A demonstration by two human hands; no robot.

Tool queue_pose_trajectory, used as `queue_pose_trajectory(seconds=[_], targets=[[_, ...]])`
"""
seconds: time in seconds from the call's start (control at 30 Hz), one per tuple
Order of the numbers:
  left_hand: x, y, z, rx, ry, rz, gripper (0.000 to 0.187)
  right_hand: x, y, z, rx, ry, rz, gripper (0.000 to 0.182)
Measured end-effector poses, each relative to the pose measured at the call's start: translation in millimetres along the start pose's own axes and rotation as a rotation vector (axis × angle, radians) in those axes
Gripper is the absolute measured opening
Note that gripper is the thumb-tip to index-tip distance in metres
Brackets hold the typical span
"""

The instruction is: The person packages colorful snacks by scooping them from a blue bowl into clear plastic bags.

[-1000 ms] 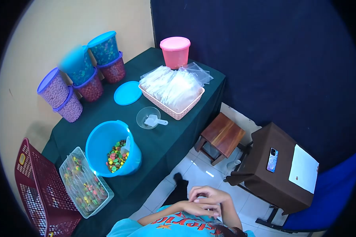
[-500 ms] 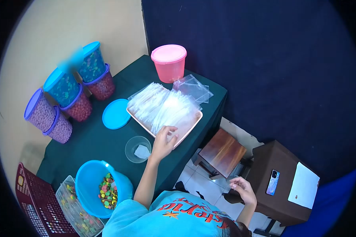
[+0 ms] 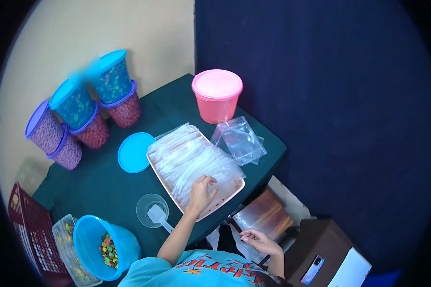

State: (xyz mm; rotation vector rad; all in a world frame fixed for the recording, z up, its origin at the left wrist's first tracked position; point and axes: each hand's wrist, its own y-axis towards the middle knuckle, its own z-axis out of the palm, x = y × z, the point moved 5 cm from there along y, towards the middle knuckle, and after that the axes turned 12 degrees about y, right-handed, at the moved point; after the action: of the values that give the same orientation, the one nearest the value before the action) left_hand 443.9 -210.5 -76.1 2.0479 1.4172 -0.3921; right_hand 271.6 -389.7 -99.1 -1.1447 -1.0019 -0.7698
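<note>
My left hand [image 3: 202, 193] is over the front part of a pink tray [image 3: 166, 185], its fingers curled and slightly apart beside a row of clear plastic packets [image 3: 191, 155]. Nothing shows between those fingers. Off the table's edge, near the wooden stool, my right hand [image 3: 260, 240] has its fingers bent together; whether they hold anything is too small to tell. A clear bowl [image 3: 141, 210] with a white scoop [image 3: 155, 213] stands left of the tray. Flat clear bags [image 3: 242, 141] lie at the tray's right.
A blue bucket [image 3: 88, 244] of colourful candies stands near a clear container [image 3: 64, 239] and a maroon basket [image 3: 28, 229]. Stacked tubs [image 3: 76, 105], a blue lid [image 3: 135, 152] and a pink tub [image 3: 217, 98] are farther back. A wooden stool [image 3: 268, 213] and a phone [image 3: 312, 269] are right.
The view has shifted. My right hand has come in closer to my body, and its fingers are more closed. My left hand remains over the tray's front part.
</note>
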Motion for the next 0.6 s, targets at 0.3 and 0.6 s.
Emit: queue_pose_trajectory(seconds=[0.3,0.6], targets=[[-5,7,-15,0.09,-0.157,-0.053,0.011,107,90,-49,0.174,-0.328,-0.264,0.026],[-45,-29,-104,-0.085,-0.181,-0.165,0.012,170,138,17,0.511,-0.528,-0.472,0.016]])
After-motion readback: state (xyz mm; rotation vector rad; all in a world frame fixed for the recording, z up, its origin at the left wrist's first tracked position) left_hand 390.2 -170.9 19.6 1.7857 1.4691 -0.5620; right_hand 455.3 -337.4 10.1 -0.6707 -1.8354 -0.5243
